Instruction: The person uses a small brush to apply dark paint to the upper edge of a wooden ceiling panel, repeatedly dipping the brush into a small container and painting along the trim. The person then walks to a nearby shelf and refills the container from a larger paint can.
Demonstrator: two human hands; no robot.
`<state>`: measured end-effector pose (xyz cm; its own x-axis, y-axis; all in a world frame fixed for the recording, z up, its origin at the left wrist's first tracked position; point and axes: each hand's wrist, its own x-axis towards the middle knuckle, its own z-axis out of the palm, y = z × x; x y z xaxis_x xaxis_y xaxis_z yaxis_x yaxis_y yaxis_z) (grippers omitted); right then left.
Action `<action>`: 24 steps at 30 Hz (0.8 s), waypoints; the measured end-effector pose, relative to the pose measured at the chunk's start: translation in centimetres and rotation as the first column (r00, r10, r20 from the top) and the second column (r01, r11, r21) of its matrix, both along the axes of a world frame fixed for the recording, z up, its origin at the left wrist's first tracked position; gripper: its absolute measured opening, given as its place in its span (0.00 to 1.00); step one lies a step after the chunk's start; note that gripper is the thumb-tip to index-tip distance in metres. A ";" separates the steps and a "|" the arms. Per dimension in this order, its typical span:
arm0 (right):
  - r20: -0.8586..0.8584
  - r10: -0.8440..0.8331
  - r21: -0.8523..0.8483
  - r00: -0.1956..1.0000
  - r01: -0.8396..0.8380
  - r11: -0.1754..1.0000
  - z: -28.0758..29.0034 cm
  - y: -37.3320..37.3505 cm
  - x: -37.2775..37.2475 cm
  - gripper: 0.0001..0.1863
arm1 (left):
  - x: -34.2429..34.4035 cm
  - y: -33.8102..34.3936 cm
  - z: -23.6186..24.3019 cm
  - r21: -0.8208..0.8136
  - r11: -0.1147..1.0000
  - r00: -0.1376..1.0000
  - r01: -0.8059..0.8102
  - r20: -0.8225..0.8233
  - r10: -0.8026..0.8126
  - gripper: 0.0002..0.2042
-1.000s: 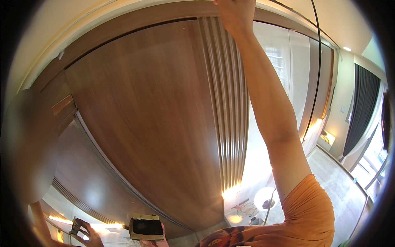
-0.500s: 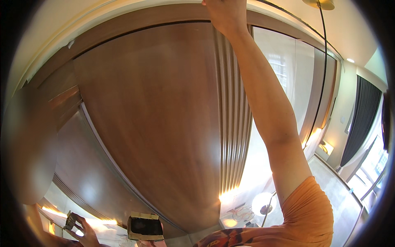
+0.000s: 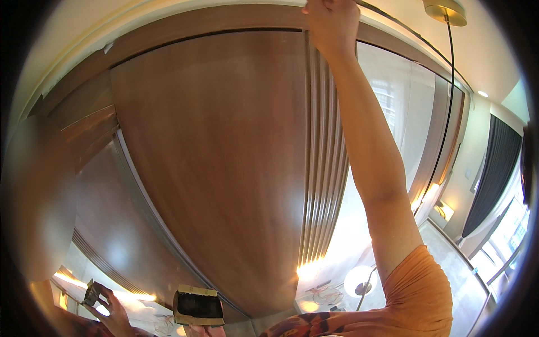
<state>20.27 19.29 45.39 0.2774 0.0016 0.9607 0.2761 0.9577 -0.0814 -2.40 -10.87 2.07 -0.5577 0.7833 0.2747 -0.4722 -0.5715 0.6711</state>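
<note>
Right hand (image 3: 333,28) raised, overlapping the brown top trim (image 3: 224,21) above a fluted strip (image 3: 323,163); fingers partly cut off by the upper edge, so the opening and contents of its grip cannot be told. Low, left of centre, an open box (image 3: 196,291), tan-rimmed and black inside, rests on a supporting hand (image 3: 205,331); farther left, another hand (image 3: 116,315) pinches a small dark piece (image 3: 92,293); whose hands, cannot tell.

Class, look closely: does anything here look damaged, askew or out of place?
One thing: a small pale scrap juts from the upper edge of the long brown wooden frame, toward the left. It interrupts the edge's line; its material is unclear.
</note>
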 end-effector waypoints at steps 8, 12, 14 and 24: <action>0.262 0.632 -0.063 0.729 -0.641 0.765 -11.8 -4.6 -2.3 0.13 | -0.1 -0.3 0.0 0.146 0.983 0.993 0.110 -0.047 -0.104 0.39; 0.499 0.776 -0.380 0.386 -0.707 0.597 -20.7 -10.9 -3.9 0.16 | 0.3 -0.6 1.4 0.184 0.980 0.990 0.075 0.104 -0.095 0.47; 0.579 0.760 -0.447 0.295 -0.665 0.598 -22.1 -12.3 -4.6 0.14 | 0.3 -0.8 2.4 0.151 0.986 0.992 0.074 0.094 -0.089 0.50; 0.701 0.706 -0.565 0.099 -0.526 0.635 -22.4 -13.1 -6.6 0.04 | 0.6 -0.3 5.0 0.114 0.987 0.986 0.112 0.108 -0.124 0.50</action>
